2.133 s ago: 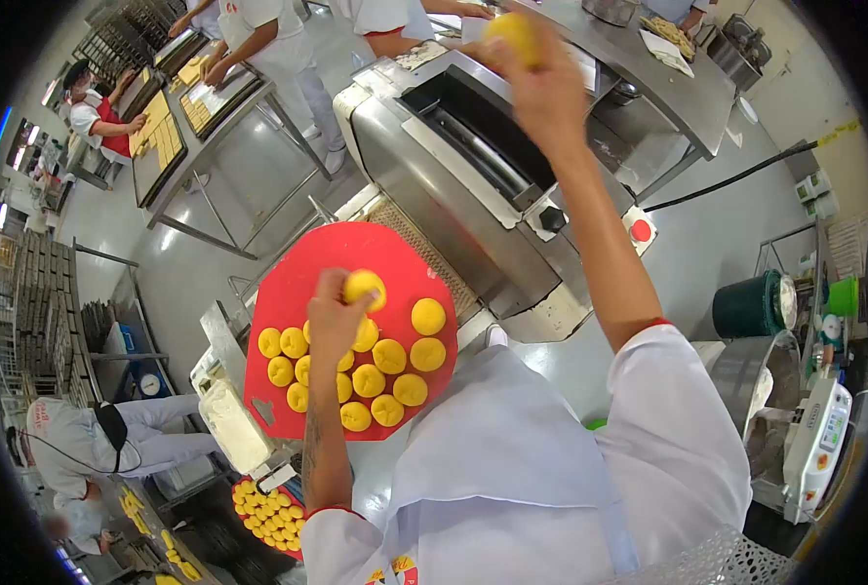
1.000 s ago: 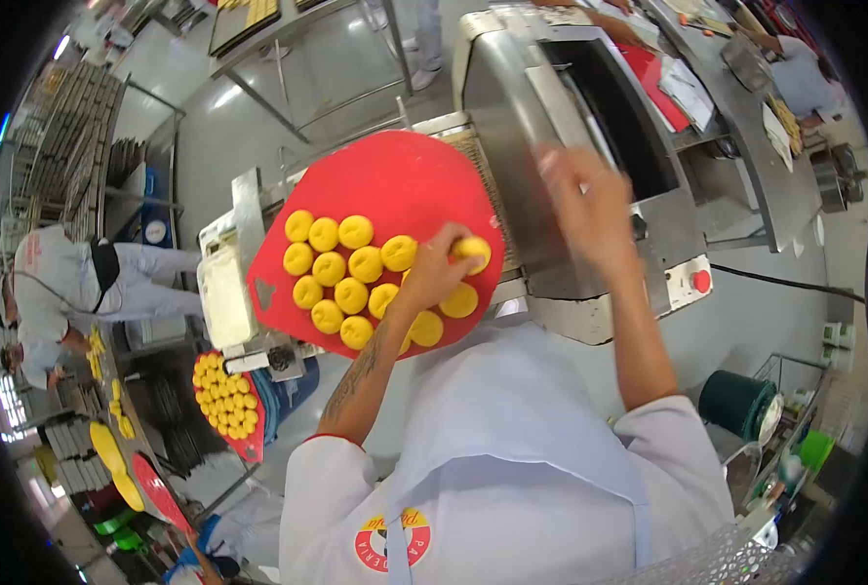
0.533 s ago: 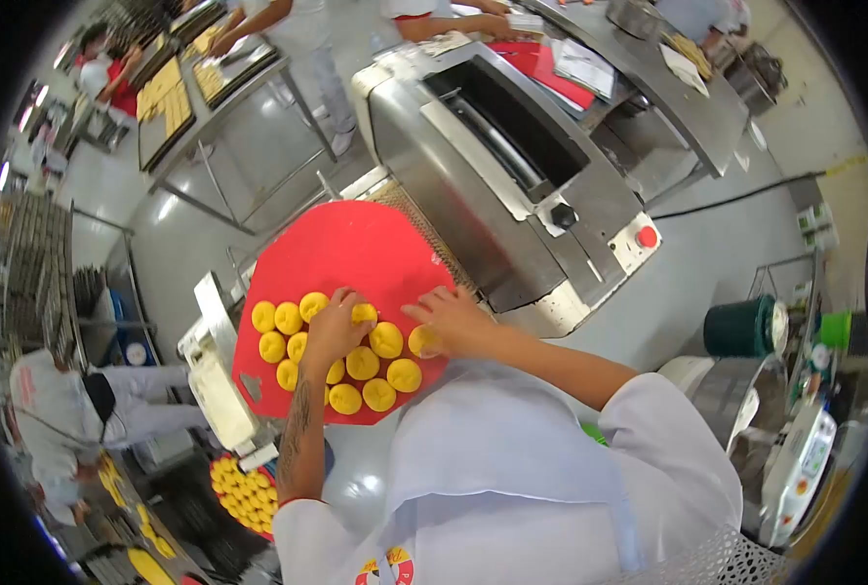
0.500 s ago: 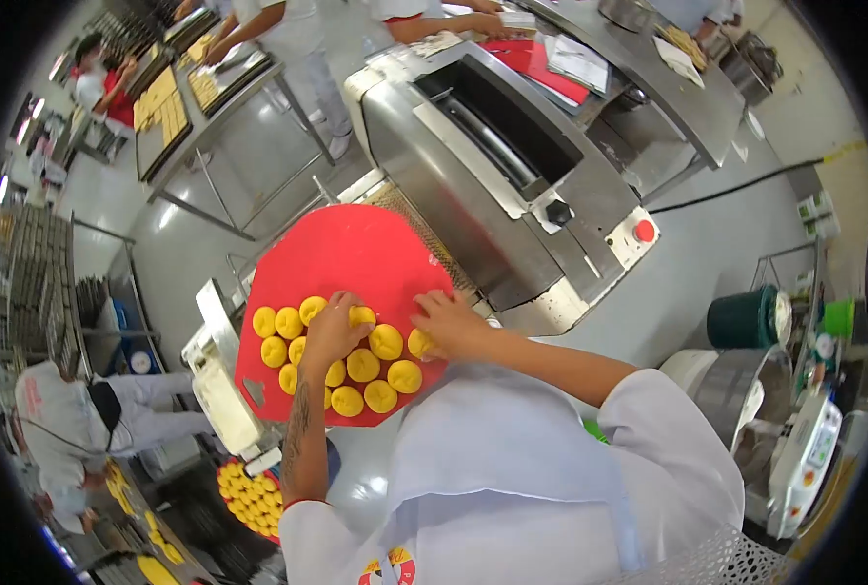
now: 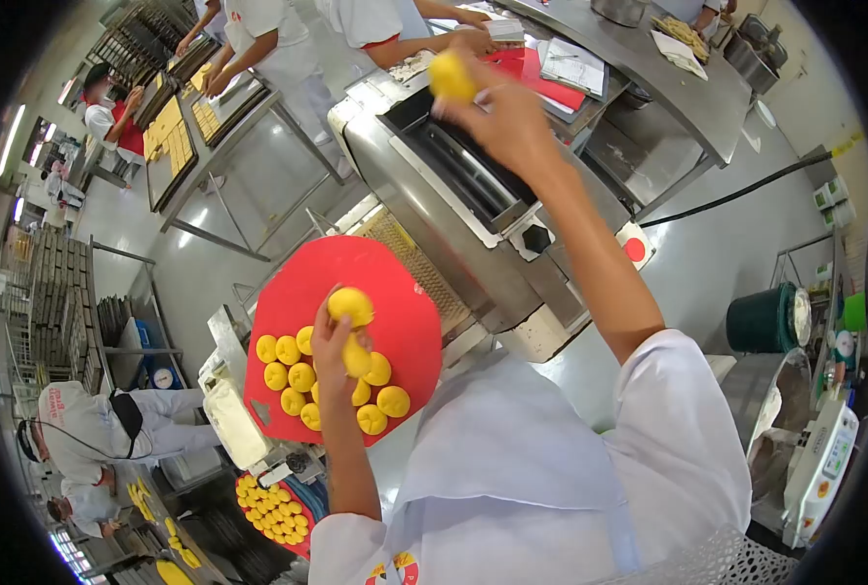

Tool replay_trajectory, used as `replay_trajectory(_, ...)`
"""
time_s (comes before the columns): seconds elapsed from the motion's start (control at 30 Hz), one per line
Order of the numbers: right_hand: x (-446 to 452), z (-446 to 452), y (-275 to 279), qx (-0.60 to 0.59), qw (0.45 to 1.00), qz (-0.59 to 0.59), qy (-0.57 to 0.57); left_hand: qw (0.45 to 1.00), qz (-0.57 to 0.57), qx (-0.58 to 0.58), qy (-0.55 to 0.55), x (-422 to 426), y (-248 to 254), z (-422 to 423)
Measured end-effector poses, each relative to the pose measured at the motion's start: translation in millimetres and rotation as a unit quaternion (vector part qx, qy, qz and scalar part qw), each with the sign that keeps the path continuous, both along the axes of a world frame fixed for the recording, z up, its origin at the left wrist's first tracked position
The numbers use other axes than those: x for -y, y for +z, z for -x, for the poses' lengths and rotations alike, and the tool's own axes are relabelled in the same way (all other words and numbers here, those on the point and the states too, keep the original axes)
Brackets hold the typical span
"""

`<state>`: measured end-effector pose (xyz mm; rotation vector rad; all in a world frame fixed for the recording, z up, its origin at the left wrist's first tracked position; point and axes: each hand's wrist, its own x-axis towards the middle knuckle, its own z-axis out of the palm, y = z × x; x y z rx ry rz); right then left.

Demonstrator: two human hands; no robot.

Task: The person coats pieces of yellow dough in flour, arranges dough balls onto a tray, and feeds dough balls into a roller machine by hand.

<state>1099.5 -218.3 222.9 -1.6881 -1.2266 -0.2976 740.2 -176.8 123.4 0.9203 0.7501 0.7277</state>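
Observation:
My right hand [image 5: 512, 127] is raised over the open top of a steel roller machine [image 5: 380, 151], its fingers around a yellow dough ball [image 5: 452, 76]; motion blurs both. Inside the opening a roller [image 5: 468, 161] shows. My left hand [image 5: 331, 343] is above a red board [image 5: 341, 268], closed on yellow dough balls: one sits up at the fingertips [image 5: 350, 306], another below it against the palm [image 5: 357, 358]. Several more dough balls [image 5: 300, 376] lie on the near part of the board, some partly hidden by my left hand and forearm.
Below left, another red board holds many dough balls [image 5: 273, 512]. A steel table [image 5: 688, 107] with papers stands beyond the machine, co-workers at its far side. Trays of dough pieces [image 5: 169, 141] are at upper left. A black cable [image 5: 736, 195] runs at right.
My right hand has gone from the board up and forward over the machine with a dough ball. My left hand has lifted dough balls off the board. The view has shifted slightly.

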Motion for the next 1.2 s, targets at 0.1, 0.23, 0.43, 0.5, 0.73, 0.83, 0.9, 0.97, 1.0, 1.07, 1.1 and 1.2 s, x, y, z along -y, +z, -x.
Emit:
replay_trajectory(0.1,17.2,33.1,-26.0,-0.064,0.991,0.055,0.107,0.976,-0.19,-0.104,-0.037,16.6,31.8,-52.9)
replay_trajectory(0.23,53.5,84.7,-17.4,-0.008,0.966,0.076,0.245,0.956,-0.283,-0.079,-0.01,40.6,59.3,-111.9)
replay_trajectory(0.43,46.4,14.0,7.5,-0.024,0.993,0.095,0.07,0.995,-0.084,-0.038,0.044,15.6,26.3,-100.9)
replay_trajectory(0.5,49.2,19.6,-23.1,0.124,0.982,0.139,0.007,0.997,-0.054,-0.005,0.054,9.9,17.7,-99.5)
replay_trajectory(0.73,30.0,82.1,19.4,-0.024,0.989,0.013,0.142,0.926,0.097,0.364,0.036,25.9,88.3,-119.7)
replay_trajectory(0.83,-18.2,35.5,26.3,-0.004,1.0,-0.025,-0.007,0.97,-0.179,0.155,0.059,19.4,54.1,-72.4)
replay_trajectory(0.9,-48.0,-11.6,-18.0,0.172,0.976,0.121,-0.062,0.958,-0.269,-0.1,-0.01,16.6,18.0,-27.6)
replay_trajectory(0.97,-36.0,11.3,-16.2,0.159,0.979,0.114,-0.056,0.857,-0.386,-0.339,-0.037,20.5,-10.1,29.0)
replay_trajectory(1.0,-30.7,31.5,-11.5,0.162,0.983,0.08,-0.036,0.773,-0.459,-0.436,-0.036,27.6,-21.9,48.4)
replay_trajectory(1.07,-22.5,80.1,-32.3,0.007,0.989,0.08,0.121,0.697,-0.505,-0.504,-0.066,47.8,-54.2,83.9)
replay_trajectory(1.1,-14.3,132.6,-29.0,-0.024,0.976,0.186,0.114,0.717,-0.501,-0.477,-0.081,55.5,-74.4,98.3)
replay_trajectory(1.2,-42.6,212.5,-113.2,0.035,0.923,0.326,0.203,0.726,-0.535,-0.409,-0.14,62.7,-106.6,118.9)
